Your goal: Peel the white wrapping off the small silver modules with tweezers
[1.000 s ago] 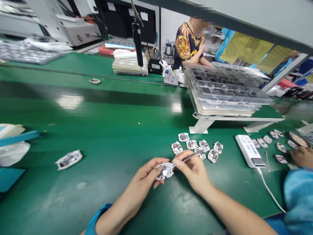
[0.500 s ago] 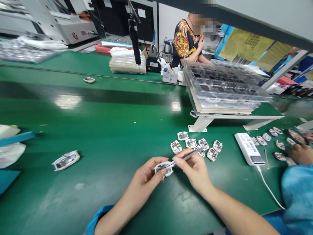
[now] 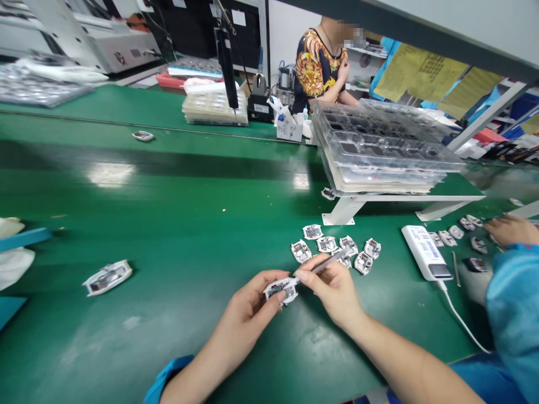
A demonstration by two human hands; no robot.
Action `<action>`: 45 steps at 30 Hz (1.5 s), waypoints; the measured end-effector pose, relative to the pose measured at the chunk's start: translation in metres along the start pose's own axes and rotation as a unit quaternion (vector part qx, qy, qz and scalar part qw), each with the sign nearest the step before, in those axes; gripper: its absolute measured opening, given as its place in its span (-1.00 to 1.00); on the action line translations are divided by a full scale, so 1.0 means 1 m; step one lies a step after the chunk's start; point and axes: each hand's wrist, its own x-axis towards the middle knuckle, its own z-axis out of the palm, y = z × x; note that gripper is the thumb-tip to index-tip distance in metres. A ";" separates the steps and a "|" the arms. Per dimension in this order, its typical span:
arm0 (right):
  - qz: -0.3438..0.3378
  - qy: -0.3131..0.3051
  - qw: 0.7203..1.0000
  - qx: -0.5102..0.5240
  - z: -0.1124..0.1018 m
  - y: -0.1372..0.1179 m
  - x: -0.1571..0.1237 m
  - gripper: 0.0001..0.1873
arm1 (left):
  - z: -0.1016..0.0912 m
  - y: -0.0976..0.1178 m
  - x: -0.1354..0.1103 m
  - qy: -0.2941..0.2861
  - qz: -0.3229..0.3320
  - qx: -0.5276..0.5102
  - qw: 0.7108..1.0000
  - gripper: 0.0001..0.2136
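Between the thumb and fingers of my left hand (image 3: 252, 306) is a small white device housing (image 3: 287, 290) with electronic parts showing inside. My right hand (image 3: 332, 289) is closed around metal tweezers (image 3: 326, 262), whose tips reach the housing's upper right side. Just beyond my right hand lies a group of similar open housings (image 3: 326, 243), several in number, flat on the green bench. A separate housing (image 3: 108, 277) lies by itself to the left of my hands.
Stacked clear plastic trays (image 3: 383, 151) stand on a white-legged shelf (image 3: 343, 211). A white corded box (image 3: 425, 252) lies at right, near a co-worker's hand (image 3: 511, 230) and blue sleeve (image 3: 514, 297). An electric screwdriver (image 3: 226, 67) hangs at the back. Another person (image 3: 320, 67) is behind the bench.
My hands keep nearly the same pose on the housing and tweezers. The co-worker's hand at right has moved up and left over the housings there. The view has shifted slightly.
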 end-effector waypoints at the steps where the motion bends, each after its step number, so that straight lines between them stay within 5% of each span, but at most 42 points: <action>1: 0.003 -0.001 1.000 0.006 0.000 0.000 0.000 -0.88 | 0.000 0.000 0.000 0.001 -0.003 -0.003 1.000 -0.72; 18: -0.006 0.016 1.000 -0.002 0.000 -0.001 0.000 -0.78 | 0.001 0.006 0.000 0.000 -0.021 -0.048 0.999 -0.72; 45: -0.096 0.004 0.993 -0.066 0.001 0.002 -0.009 -0.97 | 0.005 0.002 -0.001 0.071 -0.085 -0.119 0.987 -0.64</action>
